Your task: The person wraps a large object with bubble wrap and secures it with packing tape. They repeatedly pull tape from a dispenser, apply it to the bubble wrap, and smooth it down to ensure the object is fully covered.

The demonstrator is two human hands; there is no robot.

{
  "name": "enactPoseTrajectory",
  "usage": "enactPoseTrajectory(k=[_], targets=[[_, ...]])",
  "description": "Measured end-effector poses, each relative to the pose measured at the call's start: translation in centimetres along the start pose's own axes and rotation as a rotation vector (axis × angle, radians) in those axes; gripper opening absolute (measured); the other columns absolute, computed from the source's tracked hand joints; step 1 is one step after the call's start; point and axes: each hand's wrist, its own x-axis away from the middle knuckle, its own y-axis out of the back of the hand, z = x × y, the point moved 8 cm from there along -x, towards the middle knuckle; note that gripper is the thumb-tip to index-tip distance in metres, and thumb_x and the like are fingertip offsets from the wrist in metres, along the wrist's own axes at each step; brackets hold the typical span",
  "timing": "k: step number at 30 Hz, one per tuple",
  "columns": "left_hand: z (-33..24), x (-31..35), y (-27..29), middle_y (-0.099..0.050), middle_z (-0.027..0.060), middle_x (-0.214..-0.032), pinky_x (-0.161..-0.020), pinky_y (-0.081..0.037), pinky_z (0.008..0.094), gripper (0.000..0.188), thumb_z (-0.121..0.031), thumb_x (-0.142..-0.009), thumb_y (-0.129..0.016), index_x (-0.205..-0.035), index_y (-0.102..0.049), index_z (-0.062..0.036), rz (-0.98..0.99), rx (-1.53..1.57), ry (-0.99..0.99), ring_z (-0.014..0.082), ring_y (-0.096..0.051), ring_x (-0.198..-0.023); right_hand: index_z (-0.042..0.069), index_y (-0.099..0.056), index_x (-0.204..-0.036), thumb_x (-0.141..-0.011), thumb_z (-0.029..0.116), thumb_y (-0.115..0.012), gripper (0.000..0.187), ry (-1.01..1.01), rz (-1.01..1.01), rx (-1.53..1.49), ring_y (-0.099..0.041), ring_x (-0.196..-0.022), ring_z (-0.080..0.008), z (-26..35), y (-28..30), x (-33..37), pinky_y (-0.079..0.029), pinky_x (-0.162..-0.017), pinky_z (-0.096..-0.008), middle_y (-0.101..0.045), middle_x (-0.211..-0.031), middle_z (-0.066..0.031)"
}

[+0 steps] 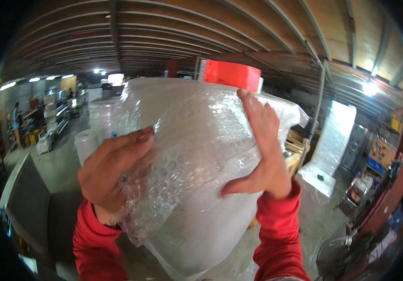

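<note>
In front of me stands a large bulky item (pixel 201 253) covered in whitish foam-like sheeting. Clear bubble wrap (pixel 168 180) lies over its top and near side, and a loose edge hangs down at the left. My left hand (pixel 112 166) is closed, fingers pressed together, on this loose edge; its thumb is mostly hidden. On the other side my right hand (pixel 264 145) is open, thumb spread away from the raised fingers. Its palm is toward the wrap, and I cannot tell whether it touches. What the wrapping covers is hidden.
A red box-like thing (pixel 232 74) rises behind the item. To the right stand a tall wrapped piece (pixel 335 136) and a rusty red post (pixel 398 154). A grey panel (pixel 28 206) leans at the left, near a white roll (pixel 85 144). A person (pixel 17 124) stands far left.
</note>
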Motion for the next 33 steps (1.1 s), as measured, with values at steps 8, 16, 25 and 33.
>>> enactPoseTrajectory(k=[8, 16, 25, 33], targets=[[-6.1, 1.9, -8.7, -0.07, 0.0099, -0.122, -0.094, -0.058, 0.0436, 0.031, -0.017, -0.084, -0.08, -0.112, -0.076, -0.0049, 0.051, 0.088, -0.094, 0.0312, -0.067, -0.117, -0.007, -0.072, -0.119, -0.091, -0.003, -0.057, 0.033, -0.4, -0.365, -0.331, -0.072, -0.107, -0.0241, -6.9, 1.4, 2.9, -0.051, -0.098, -0.0316, -0.076, -0.112, -0.0206], [-6.6, 5.5, -19.3, -0.065, 0.0177, -0.127, -0.104, -0.048, 0.048, 0.035, -0.022, -0.084, -0.071, -0.111, -0.072, -0.0003, 0.197, -0.521, -0.122, 0.0316, -0.063, -0.123, -0.004, -0.065, -0.133, -0.082, -0.01, -0.056, 0.052, -0.241, -0.198, -0.045, -0.062, -0.13, -0.0369, -0.4, 0.1, 3.5, -0.046, -0.111, -0.0407, -0.068, -0.131, -0.0241], [-9.5, 3.8, -11.4, -0.07, 0.0115, -0.089, -0.081, -0.054, 0.0432, 0.02, -0.015, -0.086, -0.072, -0.102, -0.069, -0.0026, 0.571, 0.571, -0.049, 0.0278, -0.07, -0.083, -0.005, -0.064, -0.133, -0.079, 0.017, -0.072, 0.059, -0.027, 0.134, 0.2, -0.043, -0.143, -0.0488, -0.9, -8.2, 9.6, -0.039, -0.116, -0.0566, -0.048, -0.152, -0.0265], [2.8, -0.4, -10.9, -0.05, -0.0053, -0.069, -0.053, -0.032, 0.0212, 0.024, -0.003, -0.084, -0.082, -0.085, -0.059, -0.0086, -0.001, 0.419, 0.504, 0.0013, -0.039, -0.059, 0.0, -0.074, -0.104, -0.081, 0.013, -0.071, 0.026, 0.178, 0.044, -0.005, -0.07, -0.108, -0.0389, 0.5, -0.9, 4.6, -0.056, -0.091, -0.0505, -0.073, -0.113, -0.0163]])
